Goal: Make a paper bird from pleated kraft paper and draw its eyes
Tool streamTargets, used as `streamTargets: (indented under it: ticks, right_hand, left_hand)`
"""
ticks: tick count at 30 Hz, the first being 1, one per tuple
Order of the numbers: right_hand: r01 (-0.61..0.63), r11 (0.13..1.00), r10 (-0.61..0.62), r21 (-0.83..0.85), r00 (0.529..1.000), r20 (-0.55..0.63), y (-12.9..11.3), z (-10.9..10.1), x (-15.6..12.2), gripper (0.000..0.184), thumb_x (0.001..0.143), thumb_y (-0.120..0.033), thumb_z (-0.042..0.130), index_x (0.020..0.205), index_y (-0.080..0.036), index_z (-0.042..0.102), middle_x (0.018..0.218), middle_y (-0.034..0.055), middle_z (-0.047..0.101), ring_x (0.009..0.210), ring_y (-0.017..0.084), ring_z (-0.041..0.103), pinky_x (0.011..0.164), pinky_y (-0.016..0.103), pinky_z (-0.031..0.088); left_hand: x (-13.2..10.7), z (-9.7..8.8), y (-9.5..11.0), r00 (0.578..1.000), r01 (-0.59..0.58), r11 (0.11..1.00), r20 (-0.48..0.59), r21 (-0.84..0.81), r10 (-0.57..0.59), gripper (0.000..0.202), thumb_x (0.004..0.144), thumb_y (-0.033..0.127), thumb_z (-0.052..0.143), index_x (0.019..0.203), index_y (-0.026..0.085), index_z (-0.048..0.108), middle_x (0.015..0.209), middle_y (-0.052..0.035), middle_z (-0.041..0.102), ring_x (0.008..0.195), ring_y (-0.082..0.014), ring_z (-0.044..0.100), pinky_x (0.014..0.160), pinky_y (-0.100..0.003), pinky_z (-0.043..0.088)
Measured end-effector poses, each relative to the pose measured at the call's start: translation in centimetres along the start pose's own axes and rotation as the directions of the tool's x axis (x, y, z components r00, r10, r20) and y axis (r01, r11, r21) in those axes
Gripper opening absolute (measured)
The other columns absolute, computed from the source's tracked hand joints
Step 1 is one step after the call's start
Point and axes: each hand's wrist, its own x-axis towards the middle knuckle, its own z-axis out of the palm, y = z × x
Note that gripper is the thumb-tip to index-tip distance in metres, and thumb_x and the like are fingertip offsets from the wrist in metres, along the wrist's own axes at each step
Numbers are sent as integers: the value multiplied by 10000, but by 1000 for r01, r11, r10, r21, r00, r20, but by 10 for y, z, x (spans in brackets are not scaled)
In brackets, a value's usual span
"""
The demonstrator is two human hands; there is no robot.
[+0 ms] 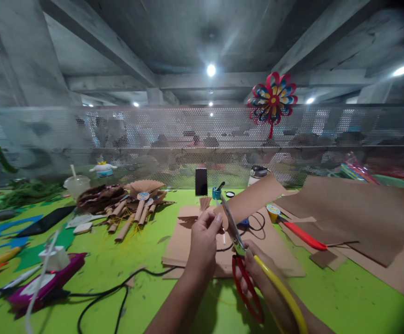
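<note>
My left hand (203, 241) pinches the edge of a brown paper sheet (253, 195) that rises up and to the right. My right hand (257, 271) grips a pair of scissors (238, 253) with red and yellow handles. The blades point up along the paper's lower edge, close to my left fingers. Both hands hover over a stack of brown card sheets (181, 246) lying on the green table (344, 297).
A pile of rolled paper fans (132, 204) lies to the left, a dark phone (201, 181) stands at the back, large brown sheets (362, 213) spread on the right. Black cables (118, 292) and a purple device (45, 283) lie near left. A colourful pinwheel (272, 99) hangs on the mesh screen.
</note>
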Motion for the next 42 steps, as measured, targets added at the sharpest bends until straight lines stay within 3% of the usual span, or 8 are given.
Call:
streamTargets:
  ticks: [12, 19, 24, 28, 32, 40, 42]
  right_hand:
    - [1, 999, 0, -38, 1000, 28, 4, -8, -4, 599, 719, -800, 483, 824, -212, 445, 472, -100, 407, 318, 26, 293, 311, 141, 274]
    - [-28, 1000, 29, 12, 998, -47, 31, -16, 8, 619, 682, -799, 532, 888, -218, 482, 519, -85, 468, 332, 43, 391, 314, 140, 329]
    - [-63, 997, 63, 41, 998, -15, 50, -27, 14, 607, 668, -783, 568, 885, -221, 496, 487, -84, 462, 323, 62, 405, 308, 162, 342]
    - [-26, 995, 35, 99, 995, -98, 55, -26, 12, 578, 669, -775, 578, 850, -234, 480, 499, -81, 450, 370, 80, 450, 344, 174, 384]
    - [14, 993, 2, 118, 991, -131, 55, -27, 10, 575, 655, -771, 597, 818, -235, 472, 505, -80, 434, 392, 82, 452, 361, 177, 392]
    - [-116, 993, 116, 13, 993, 16, 33, -38, -7, 613, 663, -812, 532, 809, -221, 463, 533, -82, 430, 327, 23, 291, 298, 138, 229]
    - [-131, 991, 131, -9, 990, 55, 24, -44, -12, 623, 645, -816, 544, 817, -221, 478, 542, -74, 451, 328, 25, 303, 302, 144, 241]
  left_hand:
    - [5, -7, -2, 991, 51, 996, 126, -74, -41, 256, 784, 308, 640, 624, 166, 500, 600, 26, 479, 582, -100, 436, 603, -244, 386]
    - [5, -8, 4, 984, 78, 997, 162, -7, -75, 234, 735, 300, 661, 617, 161, 515, 592, 23, 479, 571, -104, 438, 566, -241, 394]
    - [7, -9, 3, 980, 74, 997, 184, 6, -74, 250, 723, 313, 668, 600, 164, 510, 586, 26, 463, 572, -105, 439, 568, -247, 418]
    - [8, -9, 2, 976, 81, 997, 201, 19, -83, 250, 717, 323, 676, 603, 162, 523, 578, 30, 454, 563, -104, 434, 570, -252, 425]
    - [7, -8, 3, 972, 93, 996, 217, 16, -94, 251, 707, 326, 689, 599, 159, 535, 578, 28, 461, 565, -107, 438, 591, -264, 434]
    - [6, -8, 2, 952, 111, 994, 284, 23, -113, 261, 731, 328, 683, 599, 157, 537, 591, 8, 516, 588, -115, 459, 609, -253, 364]
    - [6, -9, 2, 945, 109, 993, 305, 34, -114, 267, 734, 330, 676, 587, 157, 537, 586, 6, 516, 590, -117, 455, 614, -255, 351]
